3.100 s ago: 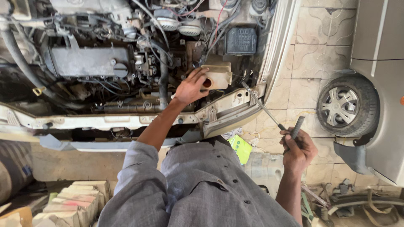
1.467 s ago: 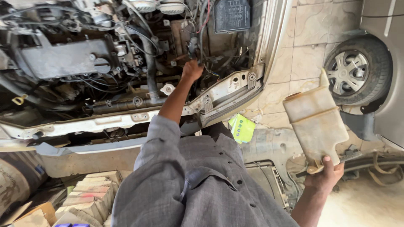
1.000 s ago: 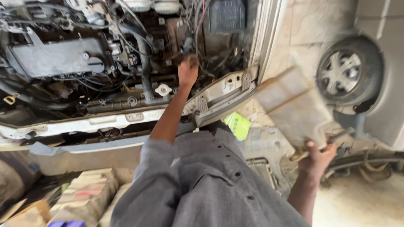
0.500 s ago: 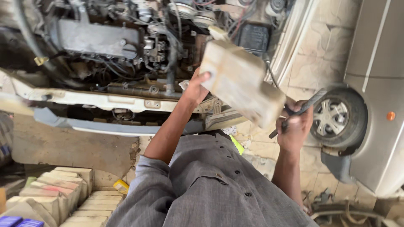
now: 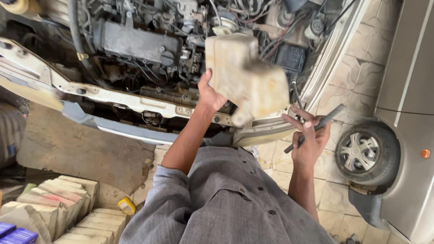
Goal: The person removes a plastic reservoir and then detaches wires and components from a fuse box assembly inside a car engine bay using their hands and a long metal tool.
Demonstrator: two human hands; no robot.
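Observation:
A dirty cream plastic tank (image 5: 246,77) is held up over the front right corner of the open engine bay (image 5: 140,45). My left hand (image 5: 210,94) grips the tank's lower left edge, thumb pointing up. My right hand (image 5: 309,138) is just below the tank's right corner, its fingers partly spread toward the tank. That hand holds a dark metal rod-like tool (image 5: 318,125), which slants up to the right. The tank is blurred by motion.
The car's pale front crossmember (image 5: 135,97) runs under the engine. A grey car with a wheel (image 5: 366,153) stands close on the right on the tiled floor. Stacked cartons (image 5: 54,212) and a small yellow object (image 5: 127,206) lie at the lower left.
The tank was held low on the right by my right hand. It has swung up over the engine bay, and my left hand left the engine and took hold of it.

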